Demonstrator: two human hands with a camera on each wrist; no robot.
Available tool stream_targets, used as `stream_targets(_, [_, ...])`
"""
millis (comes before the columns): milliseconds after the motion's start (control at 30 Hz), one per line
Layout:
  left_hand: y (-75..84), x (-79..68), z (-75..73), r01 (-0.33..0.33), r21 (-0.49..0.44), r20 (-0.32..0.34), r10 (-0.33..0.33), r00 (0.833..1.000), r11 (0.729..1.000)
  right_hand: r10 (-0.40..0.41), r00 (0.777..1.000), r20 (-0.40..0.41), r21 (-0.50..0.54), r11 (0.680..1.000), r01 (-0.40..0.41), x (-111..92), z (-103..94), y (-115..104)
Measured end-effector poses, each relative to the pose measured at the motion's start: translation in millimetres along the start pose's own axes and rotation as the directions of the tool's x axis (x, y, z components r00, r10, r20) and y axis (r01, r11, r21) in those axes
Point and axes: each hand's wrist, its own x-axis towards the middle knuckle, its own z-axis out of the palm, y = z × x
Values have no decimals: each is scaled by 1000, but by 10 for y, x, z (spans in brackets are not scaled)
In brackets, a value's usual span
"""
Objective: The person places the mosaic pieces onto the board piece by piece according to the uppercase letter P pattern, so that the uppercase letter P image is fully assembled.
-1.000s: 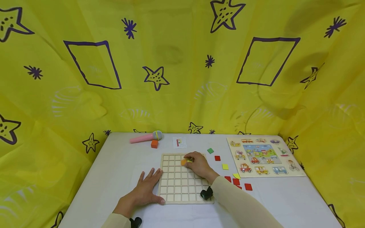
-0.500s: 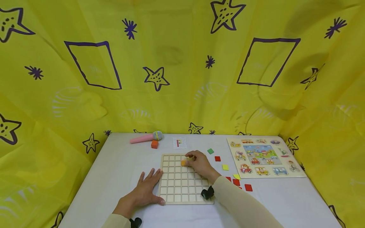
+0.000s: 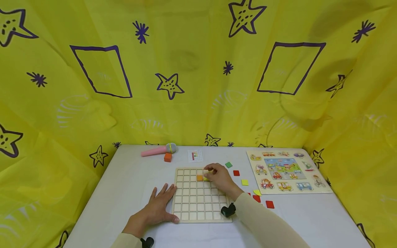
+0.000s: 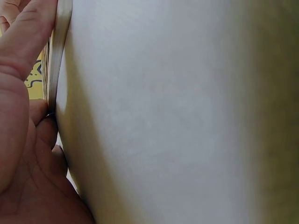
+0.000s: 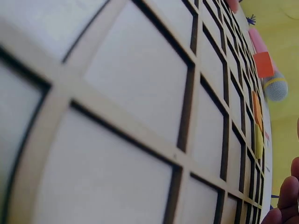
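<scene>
A wooden grid board (image 3: 189, 199) lies on the white table. An orange square tile (image 3: 200, 177) and a yellow tile (image 3: 205, 178) sit side by side in its upper cells. My right hand (image 3: 218, 177) is over the board's upper right, thumb tip right at the yellow tile in the head view. Its thumb and index finger are apart, with nothing visible between them. In the right wrist view, the fingers (image 5: 288, 191) show to one side of the yellow tile (image 5: 259, 142). My left hand (image 3: 158, 205) rests spread along the board's left edge, thumb at the lower corner.
Right of the board lie a green tile (image 3: 228, 165), yellow tiles (image 3: 244, 182) and several red tiles (image 3: 270, 204). A picture puzzle board (image 3: 288, 187) is farther right. Behind are a small patterned card (image 3: 195, 156), an orange cube (image 3: 168, 157) and a pink toy microphone (image 3: 155, 151).
My right hand has shifted slightly right, uncovering more of the yellow tile beside the orange one. The left hand stays in place.
</scene>
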Motion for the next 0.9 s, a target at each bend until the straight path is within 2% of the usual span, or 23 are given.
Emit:
stream_targets(233, [-2,-4,11,9,-4,-1,-9,1000,1000,-29,999,-20,34,999,29,-26,-121,9])
stream_targets(500, [10,-12,5,8,-4,-5,-8,1000,1000,-21,999,-50,36,999,23,-40,-258,24])
stream_targets(900, [2,-6,7,-3,-8,-7,3,1000,1000,-9,994,-112,37,999,13,-27,-491,191])
